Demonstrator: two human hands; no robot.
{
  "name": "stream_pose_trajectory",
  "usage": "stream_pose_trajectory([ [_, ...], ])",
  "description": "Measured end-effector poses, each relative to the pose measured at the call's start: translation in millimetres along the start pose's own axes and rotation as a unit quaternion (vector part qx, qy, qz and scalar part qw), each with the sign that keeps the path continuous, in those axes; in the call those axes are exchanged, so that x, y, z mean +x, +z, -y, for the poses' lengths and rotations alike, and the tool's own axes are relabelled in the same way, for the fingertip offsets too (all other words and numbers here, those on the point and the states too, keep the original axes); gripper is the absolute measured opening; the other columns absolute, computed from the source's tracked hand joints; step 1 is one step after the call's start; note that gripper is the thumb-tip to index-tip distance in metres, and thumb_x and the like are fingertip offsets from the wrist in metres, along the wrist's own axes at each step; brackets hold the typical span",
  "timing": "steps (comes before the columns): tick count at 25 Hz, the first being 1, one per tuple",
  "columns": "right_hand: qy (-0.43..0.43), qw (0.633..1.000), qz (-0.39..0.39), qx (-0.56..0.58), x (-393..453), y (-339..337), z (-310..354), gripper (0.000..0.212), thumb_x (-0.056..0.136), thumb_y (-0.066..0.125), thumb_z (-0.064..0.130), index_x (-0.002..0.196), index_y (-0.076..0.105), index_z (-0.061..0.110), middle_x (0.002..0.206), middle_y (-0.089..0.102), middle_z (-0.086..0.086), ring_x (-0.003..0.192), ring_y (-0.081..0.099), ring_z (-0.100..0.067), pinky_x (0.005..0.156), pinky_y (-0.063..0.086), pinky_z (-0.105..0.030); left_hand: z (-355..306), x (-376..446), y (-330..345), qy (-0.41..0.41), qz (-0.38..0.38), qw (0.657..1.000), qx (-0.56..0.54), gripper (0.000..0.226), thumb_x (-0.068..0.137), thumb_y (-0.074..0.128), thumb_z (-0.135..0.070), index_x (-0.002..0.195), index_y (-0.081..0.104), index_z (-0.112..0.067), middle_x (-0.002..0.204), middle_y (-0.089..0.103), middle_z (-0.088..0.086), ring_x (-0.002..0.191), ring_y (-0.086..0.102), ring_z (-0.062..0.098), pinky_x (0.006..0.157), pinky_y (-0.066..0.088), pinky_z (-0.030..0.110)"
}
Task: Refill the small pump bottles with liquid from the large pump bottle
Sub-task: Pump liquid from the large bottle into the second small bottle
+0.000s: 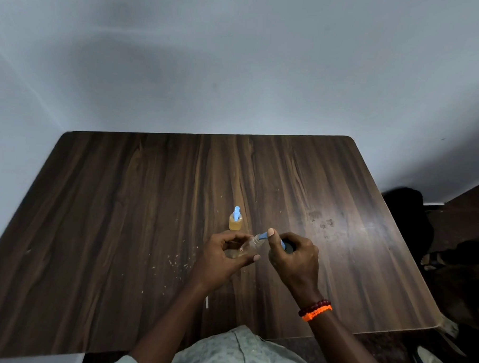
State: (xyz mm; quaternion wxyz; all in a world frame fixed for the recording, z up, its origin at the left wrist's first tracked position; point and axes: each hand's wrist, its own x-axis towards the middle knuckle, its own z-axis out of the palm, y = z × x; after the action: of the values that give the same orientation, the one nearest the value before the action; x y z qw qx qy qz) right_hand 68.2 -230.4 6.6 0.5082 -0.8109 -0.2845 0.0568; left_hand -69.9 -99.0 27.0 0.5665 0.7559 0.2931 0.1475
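- Fingers (270, 233) of the right hand (294, 255) are curling around a blue pump head (264, 235), thumb tip pressing on top of it; something dark (289, 248) is showing inside the fist, can't tell what it is.
- Left hand (224, 253) is cradling a clear small bottle (248, 246), tilted, neck pointing up-right toward the blue nozzle; thumb underneath, other fingers wrapping over the far side.
- Nozzle tip is sitting right at the bottle's open neck (256, 239); blur is hiding whether it's touching or slightly inside.
- Held bottle is looking nearly empty, only a faint tint at the bottom.
- Second small bottle (235, 221) is standing upright on the table (122, 203) just beyond the hands, blue cap on, amber liquid inside: reading that one as done.
- Step, by my read: pumping liquid into the held bottle. Large bottle's body isn't visible here.
- Doing it well: keeping the nozzle inside the neck before each press, keeping the neck up so nothing is running back out, pressing slowly and fully.
- Risk: narrow neck, spout slipping sideways means liquid on fingers and table.
- Watching fill level through the clear wall, leaving room for the pump tube.
- Small white stick (206, 302) is lying near the table's front edge, possibly a dip tube; unsure.
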Motion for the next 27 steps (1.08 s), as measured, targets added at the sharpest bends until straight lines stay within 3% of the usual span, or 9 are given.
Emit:
stream_pose_trajectory([
  [8, 0.013, 1.000, 0.010, 0.014, -0.1, 3.5, 1.5, 0.039, 0.089, 0.056, 0.065, 0.071, 0.071, 0.035, 0.058, 0.068, 0.015, 0.057, 0.068, -0.007, 0.046, 0.047, -0.013, 3.5, 2.1, 0.8, 0.010, -0.002, 1.000, 0.000, 0.041, 0.079, 0.090, -0.025, 0.118, 0.077, -0.022, 0.115, 0.077, -0.011, 0.109, 0.071, 0.004, 0.100, 0.061, 0.036],
  [10, 0.009, 1.000, 0.013, 0.015, -0.2, 2.2, 3.9, 0.045, 0.089, 0.053, 0.071, 0.069, 0.069, 0.035, 0.058, 0.067, 0.015, 0.056, 0.067, -0.008, 0.045, 0.046, -0.014, 3.5, 2.6, 0.2, 0.010, -0.003, 1.000, -0.001, 0.041, 0.080, 0.089, -0.026, 0.119, 0.076, -0.021, 0.116, 0.078, -0.010, 0.110, 0.071, 0.005, 0.100, 0.061, 0.036],
  [12, 0.009, 1.000, 0.015, 0.010, 0.3, 0.5, 4.4, 0.060, 0.087, 0.047, 0.081, 0.066, 0.069, 0.029, 0.058, 0.067, 0.008, 0.053, 0.064, -0.011, 0.043, 0.045, -0.018, 3.4, 3.5, -0.6, 0.013, -0.007, 1.000, -0.005, 0.040, 0.081, 0.088, -0.026, 0.119, 0.076, -0.022, 0.116, 0.078, -0.010, 0.110, 0.072, 0.006, 0.099, 0.061, 0.037],
  [14, 0.017, 1.000, 0.024, 0.001, 1.2, 0.7, 4.7, 0.070, 0.085, 0.044, 0.085, 0.066, 0.071, 0.024, 0.055, 0.065, 0.000, 0.050, 0.062, -0.013, 0.045, 0.050, -0.033, 3.4, 3.6, -2.2, 0.013, -0.010, 1.000, -0.009, 0.040, 0.082, 0.088, -0.027, 0.119, 0.077, -0.023, 0.115, 0.078, -0.010, 0.110, 0.072, 0.006, 0.099, 0.061, 0.038],
  [17, 0.036, 0.999, 0.030, -0.014, 1.4, 2.9, 6.5, 0.066, 0.085, 0.047, 0.083, 0.067, 0.074, 0.026, 0.052, 0.065, 0.002, 0.049, 0.063, -0.014, 0.046, 0.053, -0.040, 5.9, 2.6, -3.6, 0.012, -0.013, 1.000, -0.007, 0.040, 0.081, 0.088, -0.027, 0.120, 0.077, -0.023, 0.115, 0.078, -0.010, 0.109, 0.072, 0.007, 0.099, 0.061, 0.041],
  [21, 0.021, 1.000, 0.012, -0.011, -1.4, 2.6, 10.8, 0.044, 0.087, 0.053, 0.073, 0.068, 0.070, 0.036, 0.055, 0.067, 0.013, 0.055, 0.067, -0.008, 0.043, 0.048, -0.017, 6.0, 1.3, -1.8, 0.013, -0.005, 1.000, 0.003, 0.041, 0.080, 0.089, -0.027, 0.119, 0.077, -0.024, 0.116, 0.077, -0.011, 0.110, 0.071, 0.005, 0.100, 0.061, 0.043],
  [23, 0.022, 1.000, 0.015, -0.002, -0.6, 1.8, 11.6, 0.050, 0.086, 0.050, 0.077, 0.068, 0.070, 0.035, 0.060, 0.068, 0.016, 0.057, 0.066, -0.007, 0.044, 0.045, -0.014, 6.0, 2.1, -1.4, 0.019, -0.007, 1.000, 0.001, 0.041, 0.081, 0.089, -0.027, 0.119, 0.077, -0.023, 0.116, 0.077, -0.010, 0.110, 0.071, 0.006, 0.100, 0.061, 0.043],
  [27, 0.040, 0.999, 0.025, 0.002, -0.4, 3.1, 9.0, 0.070, 0.083, 0.046, 0.086, 0.065, 0.072, 0.024, 0.052, 0.064, 0.005, 0.053, 0.064, -0.013, 0.047, 0.053, -0.034, 7.6, 4.1, -3.7, 0.020, -0.017, 1.000, -0.006, 0.041, 0.081, 0.089, -0.029, 0.119, 0.077, -0.024, 0.115, 0.078, -0.010, 0.109, 0.073, 0.007, 0.099, 0.061, 0.043],
])
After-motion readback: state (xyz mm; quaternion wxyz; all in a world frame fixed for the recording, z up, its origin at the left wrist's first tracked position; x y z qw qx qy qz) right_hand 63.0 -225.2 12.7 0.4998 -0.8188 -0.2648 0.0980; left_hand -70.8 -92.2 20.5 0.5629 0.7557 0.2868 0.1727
